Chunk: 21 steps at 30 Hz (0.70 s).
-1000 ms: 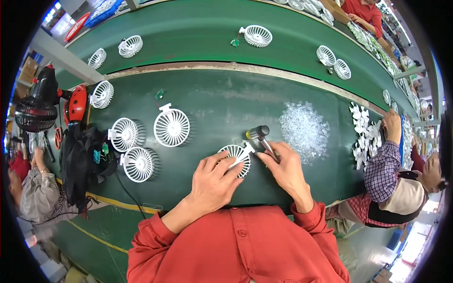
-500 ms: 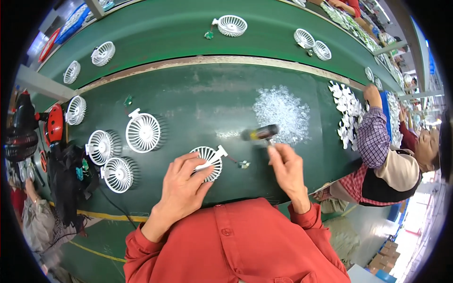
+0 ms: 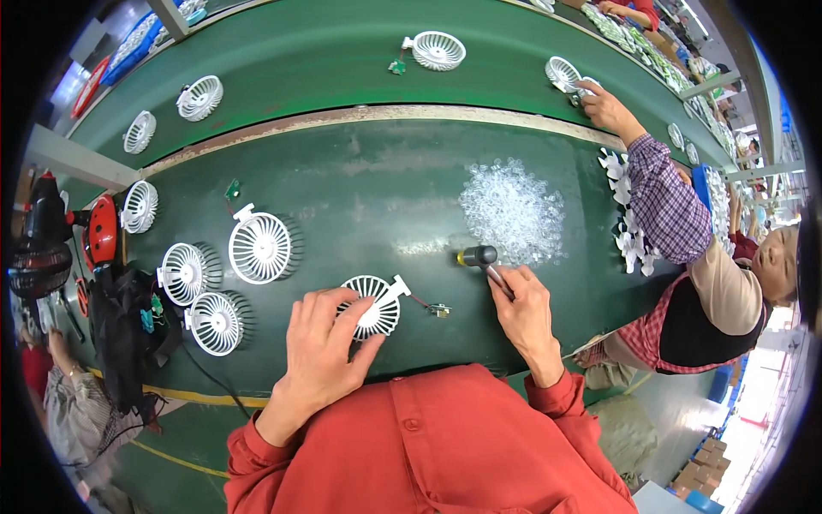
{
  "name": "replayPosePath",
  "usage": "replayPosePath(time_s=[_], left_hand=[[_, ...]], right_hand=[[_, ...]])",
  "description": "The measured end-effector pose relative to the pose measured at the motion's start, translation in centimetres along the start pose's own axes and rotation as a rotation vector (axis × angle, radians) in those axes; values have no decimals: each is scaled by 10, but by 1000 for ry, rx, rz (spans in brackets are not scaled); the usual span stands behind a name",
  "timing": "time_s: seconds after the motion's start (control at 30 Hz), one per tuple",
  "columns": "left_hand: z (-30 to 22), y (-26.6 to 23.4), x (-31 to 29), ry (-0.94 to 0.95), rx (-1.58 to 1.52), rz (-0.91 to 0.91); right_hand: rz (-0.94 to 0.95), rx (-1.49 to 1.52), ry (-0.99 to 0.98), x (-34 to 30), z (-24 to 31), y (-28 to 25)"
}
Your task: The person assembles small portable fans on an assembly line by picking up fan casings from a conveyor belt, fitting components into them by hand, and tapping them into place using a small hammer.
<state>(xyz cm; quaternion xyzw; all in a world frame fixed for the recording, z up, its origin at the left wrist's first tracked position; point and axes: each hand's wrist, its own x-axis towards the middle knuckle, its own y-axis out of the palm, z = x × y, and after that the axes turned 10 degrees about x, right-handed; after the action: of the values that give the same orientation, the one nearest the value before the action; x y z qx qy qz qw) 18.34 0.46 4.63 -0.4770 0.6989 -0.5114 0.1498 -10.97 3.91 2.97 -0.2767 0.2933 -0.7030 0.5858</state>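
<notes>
A round white slotted fan housing [image 3: 390, 315] lies on the green table before me. My left hand [image 3: 321, 355] grips its left side, the thumb across its middle and the fingers at the rim. From the housing's short arm a thin wire runs to a small circuit board [image 3: 439, 311] on the tabletop. My right hand [image 3: 524, 317] is closed round the handle of a small hammer [image 3: 477, 255] with a black and yellow head. The hammer is held right of the housing, apart from it, near a pile of small clear plastic pieces [image 3: 512, 210].
Several similar housings [image 3: 259, 248] stand at the left, beside a black fan [image 3: 38, 248] and dark cloth. Beyond the table's ledge [image 3: 368, 114], a green conveyor [image 3: 300, 64] carries more housings. At right, a co-worker's arm [image 3: 672, 201] reaches over white blade-like parts [image 3: 629, 244].
The hammer, blurred before, now shows sharply, its head slightly lower. My left thumb has shifted over the housing's middle. Housings on the conveyor moved right; the co-worker's hand reached onto one.
</notes>
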Motion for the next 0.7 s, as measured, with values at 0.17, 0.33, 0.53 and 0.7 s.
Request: replayPosePath(time_s=[0.17, 0.33, 0.53, 0.7], left_hand=[[-5, 10, 6, -57, 179, 85], [-6, 16, 13, -93, 184, 111], [-1, 16, 15, -105, -56, 21], [-7, 9, 15, -44, -243, -13]], right_hand=[[-14, -79, -45, -2, -4, 10], [-17, 62, 16, 13, 16, 3], [84, 615, 249, 27, 39, -3], [458, 1276, 665, 43, 51, 5]])
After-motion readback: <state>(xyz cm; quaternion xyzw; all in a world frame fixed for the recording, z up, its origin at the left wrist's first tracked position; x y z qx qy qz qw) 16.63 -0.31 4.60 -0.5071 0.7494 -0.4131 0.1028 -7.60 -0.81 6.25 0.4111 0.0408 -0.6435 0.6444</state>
